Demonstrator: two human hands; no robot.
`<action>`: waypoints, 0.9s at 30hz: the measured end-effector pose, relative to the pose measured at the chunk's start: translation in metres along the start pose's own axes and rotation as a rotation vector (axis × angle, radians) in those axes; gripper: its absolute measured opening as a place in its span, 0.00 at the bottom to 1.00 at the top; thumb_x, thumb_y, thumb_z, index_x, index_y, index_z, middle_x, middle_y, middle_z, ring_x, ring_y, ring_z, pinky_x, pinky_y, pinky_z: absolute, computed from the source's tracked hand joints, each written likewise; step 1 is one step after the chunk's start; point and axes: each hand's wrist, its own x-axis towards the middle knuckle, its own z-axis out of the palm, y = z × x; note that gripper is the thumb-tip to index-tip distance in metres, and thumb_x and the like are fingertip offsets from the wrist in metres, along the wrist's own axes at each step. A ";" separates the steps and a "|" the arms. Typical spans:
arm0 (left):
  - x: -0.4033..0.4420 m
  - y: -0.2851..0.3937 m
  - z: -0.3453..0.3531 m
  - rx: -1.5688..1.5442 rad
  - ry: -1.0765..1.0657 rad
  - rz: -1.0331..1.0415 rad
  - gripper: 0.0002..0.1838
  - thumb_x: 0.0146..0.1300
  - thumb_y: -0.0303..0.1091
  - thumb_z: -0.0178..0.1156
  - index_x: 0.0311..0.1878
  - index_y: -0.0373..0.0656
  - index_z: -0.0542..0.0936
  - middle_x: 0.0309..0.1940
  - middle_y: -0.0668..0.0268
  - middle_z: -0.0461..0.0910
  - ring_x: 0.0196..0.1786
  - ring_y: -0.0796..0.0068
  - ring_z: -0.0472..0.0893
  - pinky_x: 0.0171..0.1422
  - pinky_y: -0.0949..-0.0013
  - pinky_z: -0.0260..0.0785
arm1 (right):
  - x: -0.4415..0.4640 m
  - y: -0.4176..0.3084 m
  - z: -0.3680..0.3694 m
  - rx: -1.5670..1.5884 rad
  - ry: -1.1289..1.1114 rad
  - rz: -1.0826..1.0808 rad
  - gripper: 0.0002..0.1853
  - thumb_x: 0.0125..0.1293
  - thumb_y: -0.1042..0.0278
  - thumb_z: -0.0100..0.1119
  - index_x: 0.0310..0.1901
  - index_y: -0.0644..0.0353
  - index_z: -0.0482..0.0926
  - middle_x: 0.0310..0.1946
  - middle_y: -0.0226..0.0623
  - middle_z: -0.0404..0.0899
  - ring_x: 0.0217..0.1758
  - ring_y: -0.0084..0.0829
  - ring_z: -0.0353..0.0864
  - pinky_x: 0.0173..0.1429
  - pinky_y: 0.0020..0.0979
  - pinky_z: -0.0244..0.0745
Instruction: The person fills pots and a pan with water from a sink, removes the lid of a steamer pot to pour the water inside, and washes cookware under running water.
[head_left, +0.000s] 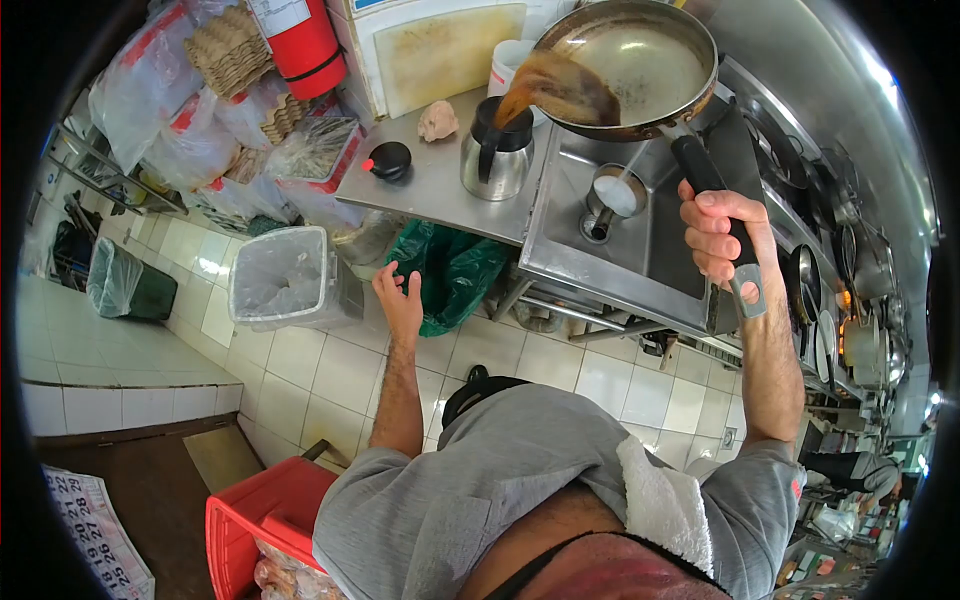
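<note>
My right hand (725, 232) is wrapped round the black handle of a frying pan (650, 65), held up over the sink's back edge. Brown liquid (555, 90) streams over the pan's left rim towards the top of a steel jug (495, 165) with a black lid and handle. Whether all of it enters the jug I cannot tell. My left hand (400, 298) is empty, fingers apart and slightly bent, beside a green bin bag (450, 270). In the sink (665, 240), a thin stream of water runs into a small metal pot (615, 192).
On the steel counter (420, 190) lie a black round object (390, 160) and a pinkish lump (437, 121). A clear plastic bin (280, 270) stands left, a red bin (265, 510) behind me. Several pans (805, 275) line the right side.
</note>
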 end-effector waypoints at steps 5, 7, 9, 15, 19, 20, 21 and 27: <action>-0.001 0.004 0.001 -0.013 -0.014 -0.016 0.24 0.60 0.37 0.57 0.57 0.40 0.65 0.54 0.57 0.59 0.44 0.69 0.69 0.52 0.64 0.66 | 0.001 -0.001 0.003 -0.040 0.031 -0.012 0.07 0.59 0.76 0.47 0.39 0.67 0.71 0.15 0.26 0.61 0.09 0.16 0.60 0.07 0.21 0.59; -0.001 0.002 0.003 -0.015 -0.020 -0.017 0.24 0.60 0.37 0.58 0.57 0.40 0.65 0.54 0.57 0.59 0.44 0.69 0.69 0.52 0.64 0.66 | 0.001 -0.001 0.005 -0.069 0.051 -0.024 0.07 0.59 0.76 0.48 0.39 0.67 0.71 0.15 0.26 0.61 0.09 0.16 0.60 0.06 0.21 0.59; -0.001 0.000 0.004 -0.017 -0.008 0.015 0.24 0.60 0.37 0.58 0.57 0.41 0.65 0.54 0.57 0.59 0.44 0.69 0.69 0.51 0.64 0.66 | 0.001 -0.001 0.006 -0.097 0.072 -0.036 0.07 0.58 0.76 0.49 0.39 0.67 0.71 0.15 0.26 0.61 0.09 0.16 0.59 0.06 0.20 0.58; -0.001 -0.002 0.005 -0.007 -0.005 -0.003 0.25 0.60 0.41 0.58 0.57 0.41 0.66 0.53 0.60 0.60 0.45 0.72 0.70 0.52 0.65 0.67 | 0.002 -0.005 0.010 -0.171 0.103 -0.044 0.07 0.56 0.76 0.50 0.38 0.66 0.71 0.14 0.24 0.60 0.08 0.15 0.59 0.06 0.19 0.56; -0.001 -0.003 0.004 -0.009 -0.016 -0.007 0.25 0.60 0.42 0.58 0.57 0.41 0.65 0.54 0.60 0.60 0.45 0.72 0.70 0.52 0.65 0.66 | 0.002 -0.007 0.013 -0.225 0.108 -0.044 0.04 0.56 0.76 0.52 0.34 0.63 0.71 0.14 0.24 0.61 0.09 0.15 0.59 0.08 0.20 0.54; -0.001 -0.004 0.005 -0.010 -0.014 -0.002 0.25 0.60 0.42 0.58 0.57 0.41 0.65 0.54 0.60 0.60 0.45 0.72 0.70 0.52 0.65 0.66 | 0.002 -0.007 0.014 -0.235 0.116 -0.044 0.04 0.56 0.76 0.52 0.34 0.63 0.71 0.14 0.24 0.61 0.09 0.15 0.59 0.08 0.20 0.54; -0.001 -0.005 0.005 -0.011 -0.013 0.003 0.25 0.60 0.42 0.58 0.57 0.41 0.66 0.54 0.60 0.60 0.45 0.72 0.70 0.52 0.65 0.66 | 0.003 -0.007 0.014 -0.235 0.116 -0.044 0.04 0.56 0.76 0.52 0.34 0.63 0.71 0.14 0.24 0.61 0.09 0.15 0.59 0.08 0.20 0.54; -0.001 -0.004 0.006 -0.008 -0.018 0.003 0.25 0.60 0.42 0.58 0.57 0.42 0.66 0.53 0.59 0.60 0.45 0.72 0.70 0.52 0.65 0.66 | 0.004 -0.009 0.019 -0.284 0.124 -0.044 0.04 0.55 0.76 0.54 0.32 0.61 0.70 0.14 0.24 0.61 0.09 0.15 0.59 0.07 0.20 0.53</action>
